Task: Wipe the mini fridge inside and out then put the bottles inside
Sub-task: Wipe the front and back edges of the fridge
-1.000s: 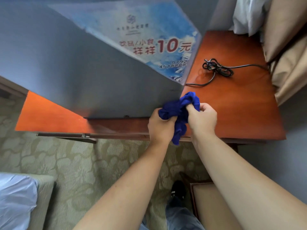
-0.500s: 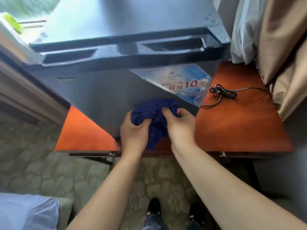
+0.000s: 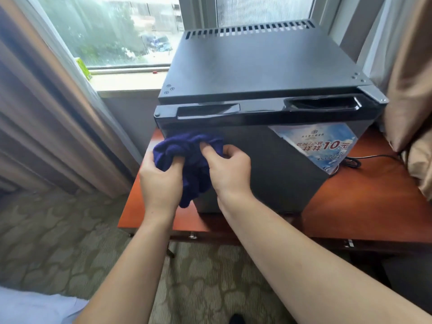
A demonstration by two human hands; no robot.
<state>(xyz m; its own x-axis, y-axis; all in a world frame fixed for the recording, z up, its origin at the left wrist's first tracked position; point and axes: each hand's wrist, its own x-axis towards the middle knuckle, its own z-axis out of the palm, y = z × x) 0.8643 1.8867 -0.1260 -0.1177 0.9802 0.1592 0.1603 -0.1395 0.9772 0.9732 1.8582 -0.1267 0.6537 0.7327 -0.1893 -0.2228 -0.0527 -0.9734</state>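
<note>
A black mini fridge (image 3: 264, 69) stands on a reddish wooden table (image 3: 364, 202) in front of a window, its door closed. A blue-and-white price sticker (image 3: 320, 146) is stuck on the right of the door. A bunched dark blue cloth (image 3: 194, 157) hangs in front of the door's upper left part. My left hand (image 3: 161, 181) grips its left side and my right hand (image 3: 229, 169) pinches its right side. Whether the cloth touches the door I cannot tell. No bottles are in view.
A black power cord (image 3: 355, 160) lies on the table right of the fridge. Beige curtains hang at left (image 3: 46, 127) and right (image 3: 406, 94). A green item (image 3: 83, 67) sits on the windowsill. Patterned carpet (image 3: 60, 239) lies below, and a pale bed corner (image 3: 28, 307) shows bottom left.
The view has tilted up, bringing the fridge top and window into sight. Both hands, still holding the cloth, have risen from the door's lower edge to its upper left.
</note>
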